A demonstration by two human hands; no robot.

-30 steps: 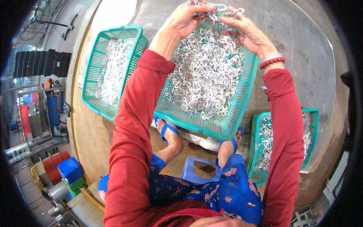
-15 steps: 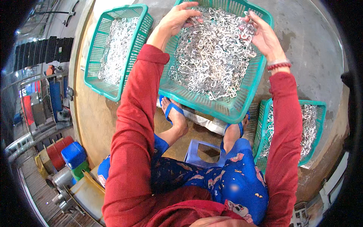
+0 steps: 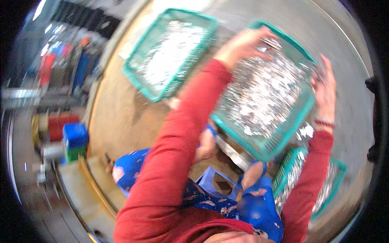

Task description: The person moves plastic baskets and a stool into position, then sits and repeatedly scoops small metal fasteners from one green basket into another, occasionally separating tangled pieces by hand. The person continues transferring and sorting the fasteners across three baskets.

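Note:
A green plastic basket (image 3: 265, 152) in front of me holds a heap of small silvery S-shaped metal hooks (image 3: 263, 93). Over its far left part, my left hand (image 3: 245, 46) curls its thumb and fingers round a few of the hooks. At the basket's right rim, my right hand (image 3: 325, 91) has more hooks against its palm and fingers. Both hands are smeared by motion, so how many pieces each one holds cannot be made out.
Another green basket (image 3: 152, 95) of metal pieces stands to the left. A third basket (image 3: 340, 170) lies partly behind my right forearm. A small blue plastic stool (image 3: 208, 178) is between my legs. Blue and green containers (image 3: 75, 135) stand at the far left.
The whole view has swung and blurred, so the baskets appear further right and lower. My hands stay over the middle basket, the right one now at its right rim.

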